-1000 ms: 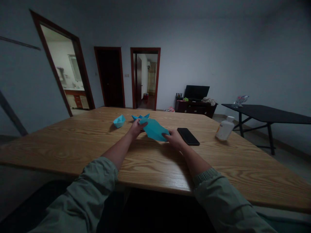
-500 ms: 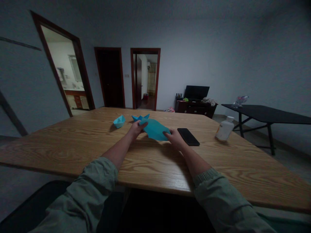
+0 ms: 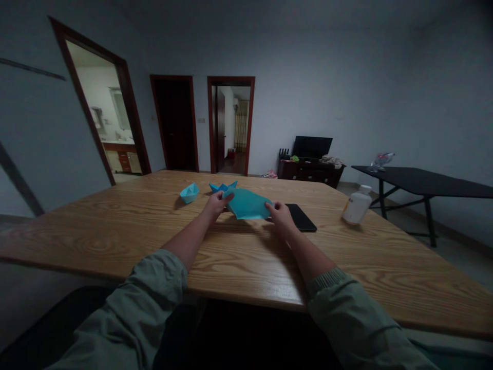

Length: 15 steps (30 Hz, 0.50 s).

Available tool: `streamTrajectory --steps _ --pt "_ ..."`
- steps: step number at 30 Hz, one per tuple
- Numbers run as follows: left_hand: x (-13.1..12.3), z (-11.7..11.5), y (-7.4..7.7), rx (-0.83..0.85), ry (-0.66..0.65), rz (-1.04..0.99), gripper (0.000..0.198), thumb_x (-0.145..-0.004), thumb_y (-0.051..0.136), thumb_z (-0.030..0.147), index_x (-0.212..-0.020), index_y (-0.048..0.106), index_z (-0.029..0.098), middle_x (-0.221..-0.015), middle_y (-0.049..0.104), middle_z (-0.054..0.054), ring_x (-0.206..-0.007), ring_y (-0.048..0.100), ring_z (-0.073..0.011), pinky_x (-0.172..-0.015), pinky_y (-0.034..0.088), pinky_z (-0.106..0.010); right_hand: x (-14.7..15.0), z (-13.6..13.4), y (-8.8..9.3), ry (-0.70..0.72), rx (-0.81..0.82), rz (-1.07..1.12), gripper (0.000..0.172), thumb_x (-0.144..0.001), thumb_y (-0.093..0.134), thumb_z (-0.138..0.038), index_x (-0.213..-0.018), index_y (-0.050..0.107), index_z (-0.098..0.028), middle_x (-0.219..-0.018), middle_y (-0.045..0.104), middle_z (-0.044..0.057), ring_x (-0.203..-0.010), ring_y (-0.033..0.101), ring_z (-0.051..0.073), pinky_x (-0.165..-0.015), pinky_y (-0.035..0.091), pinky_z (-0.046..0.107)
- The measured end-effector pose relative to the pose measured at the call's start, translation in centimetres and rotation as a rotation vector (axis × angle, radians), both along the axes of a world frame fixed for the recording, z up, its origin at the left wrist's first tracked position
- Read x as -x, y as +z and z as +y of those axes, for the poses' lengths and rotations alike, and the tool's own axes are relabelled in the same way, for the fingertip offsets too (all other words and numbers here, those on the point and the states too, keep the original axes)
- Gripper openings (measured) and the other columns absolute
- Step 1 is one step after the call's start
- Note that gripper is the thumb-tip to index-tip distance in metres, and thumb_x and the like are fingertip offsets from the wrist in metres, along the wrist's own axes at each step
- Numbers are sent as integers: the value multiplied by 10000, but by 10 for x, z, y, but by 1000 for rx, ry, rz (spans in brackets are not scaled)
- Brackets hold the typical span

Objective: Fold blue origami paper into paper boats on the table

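Observation:
A sheet of blue paper (image 3: 249, 204) is held just above the wooden table, stretched between both hands. My left hand (image 3: 216, 203) pinches its left end, fingers closed. At the right end, my right hand (image 3: 280, 215) grips the paper between thumb and fingers. Behind my left hand sits a darker blue folded paper boat (image 3: 223, 187), partly covered by the hand and sheet. Farther left, a light blue paper boat (image 3: 189, 193) stands on the table. My right hand and wrist cover part of a black phone (image 3: 302, 218).
The wooden table (image 3: 154, 231) spreads wide in front of me. A white bottle (image 3: 357, 205) stands on its right side. Beyond it is a black folding table (image 3: 419, 180). A television (image 3: 311, 147) rests on a dark cabinet (image 3: 308, 171) at the back wall.
My right hand has shifted slightly right and now covers more of the phone. The blue paper's right end has moved with it, and the sheet's lower edge looks straighter.

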<state>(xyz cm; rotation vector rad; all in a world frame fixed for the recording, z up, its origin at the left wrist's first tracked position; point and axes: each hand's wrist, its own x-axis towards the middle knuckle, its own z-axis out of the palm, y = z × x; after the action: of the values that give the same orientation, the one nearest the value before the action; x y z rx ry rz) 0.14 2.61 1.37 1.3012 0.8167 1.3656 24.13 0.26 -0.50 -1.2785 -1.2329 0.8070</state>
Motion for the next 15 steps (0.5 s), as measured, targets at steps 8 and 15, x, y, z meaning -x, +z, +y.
streamTrajectory --steps 8,15 --pt "-3 1 0 -4 40 -70 489 -622 749 519 -902 546 173 -871 617 -29 -760 608 -144 -701 568 -371 16 -8 6 242 343 385 371 -810 565 -490 -1025 478 -201 -847 573 75 -682 620 181 -601 572 371" --pt "-13 -4 -3 -15 -81 12 505 -617 768 492 -931 550 162 -864 613 -13 -753 619 -136 -738 550 -373 17 -12 12 247 187 536 343 -794 632 -319 -1098 496 -238 -1079 634 82 -800 673 189 -720 576 348"
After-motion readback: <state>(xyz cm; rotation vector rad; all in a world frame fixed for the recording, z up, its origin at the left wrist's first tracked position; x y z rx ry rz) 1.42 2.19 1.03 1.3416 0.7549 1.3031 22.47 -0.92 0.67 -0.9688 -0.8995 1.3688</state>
